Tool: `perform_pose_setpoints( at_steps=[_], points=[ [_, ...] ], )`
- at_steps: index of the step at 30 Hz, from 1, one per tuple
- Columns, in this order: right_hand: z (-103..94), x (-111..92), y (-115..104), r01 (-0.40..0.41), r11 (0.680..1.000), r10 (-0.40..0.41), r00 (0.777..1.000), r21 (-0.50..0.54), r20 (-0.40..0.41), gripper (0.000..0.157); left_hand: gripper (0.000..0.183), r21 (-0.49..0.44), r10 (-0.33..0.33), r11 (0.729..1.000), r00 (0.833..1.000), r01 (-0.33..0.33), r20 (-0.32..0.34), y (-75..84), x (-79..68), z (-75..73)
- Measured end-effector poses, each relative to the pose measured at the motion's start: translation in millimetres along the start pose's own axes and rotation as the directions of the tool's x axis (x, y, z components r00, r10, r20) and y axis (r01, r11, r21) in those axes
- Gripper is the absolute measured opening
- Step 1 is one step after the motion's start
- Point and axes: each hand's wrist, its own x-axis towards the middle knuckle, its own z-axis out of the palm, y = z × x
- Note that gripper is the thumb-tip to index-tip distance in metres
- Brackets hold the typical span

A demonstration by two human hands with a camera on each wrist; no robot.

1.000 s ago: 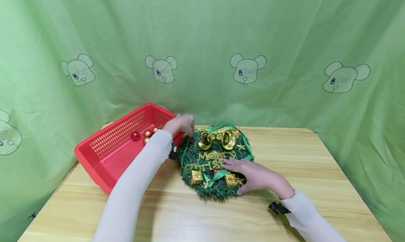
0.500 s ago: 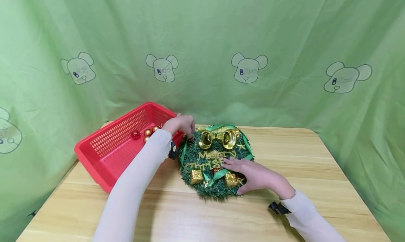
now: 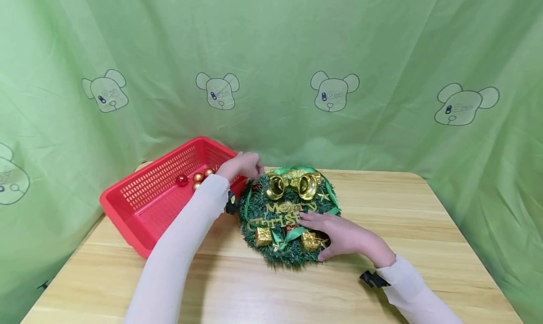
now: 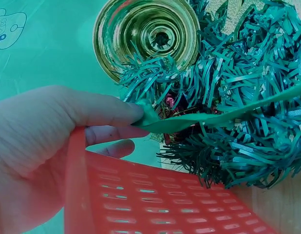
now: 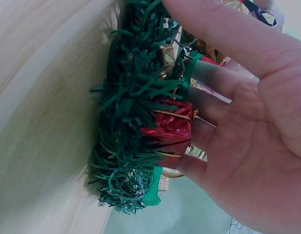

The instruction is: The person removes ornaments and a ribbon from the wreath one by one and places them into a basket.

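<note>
A round green tinsel wreath [image 3: 282,259] lies on the table, with two gold bells [image 3: 275,188] near its far edge and gold "Merry Christmas" lettering [image 3: 270,222] across the middle. At its far left side my left hand [image 3: 245,165] pinches a green ribbon [image 4: 187,122] between thumb and fingers, seen close up in the left wrist view. My right hand [image 3: 345,233] rests on the near right part of the wreath, fingers extended over a gold gift box [image 3: 311,241]. In the right wrist view those fingers lie by a red gift box [image 5: 172,126].
A red plastic basket [image 3: 124,230] stands tilted across the table's left, close beside the wreath and under my left forearm. Inside it lie a red bauble [image 3: 182,180] and several gold baubles [image 3: 198,177]. A green curtain [image 3: 271,36] hangs behind the wooden table [image 3: 382,192].
My left hand has shifted very slightly up and right at the wreath's far left edge. The right hand, basket and wreath stay practically where they were.
</note>
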Motion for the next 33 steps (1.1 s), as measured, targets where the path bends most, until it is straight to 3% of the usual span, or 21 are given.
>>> perform_pose_setpoints(
  at_steps=[12,19,26,33],
  points=[
    [2.2,0.8,2.7,0.010,1.000,-0.010,1.000,-0.009,-0.007,0.100,0.022,0.006,0.049,0.999,0.998,-0.049,-0.050,-1.1,1.9,3.3],
    [2.6,1.1,2.7,0.013,1.000,-0.013,1.000,-0.009,-0.005,0.100,0.017,-0.083,0.086,0.992,0.993,-0.093,-0.080,4.6,1.0,-0.1],
    [2.1,1.1,2.6,0.010,1.000,-0.010,1.000,-0.008,-0.003,0.100,0.015,-0.106,0.082,0.989,0.983,-0.100,-0.165,12.0,-3.7,-5.7],
    [1.3,0.6,0.9,0.007,1.000,-0.007,1.000,-0.009,-0.003,0.099,0.016,-0.191,0.071,0.973,0.956,-0.129,-0.284,18.9,-6.9,-16.3]
  ],
)
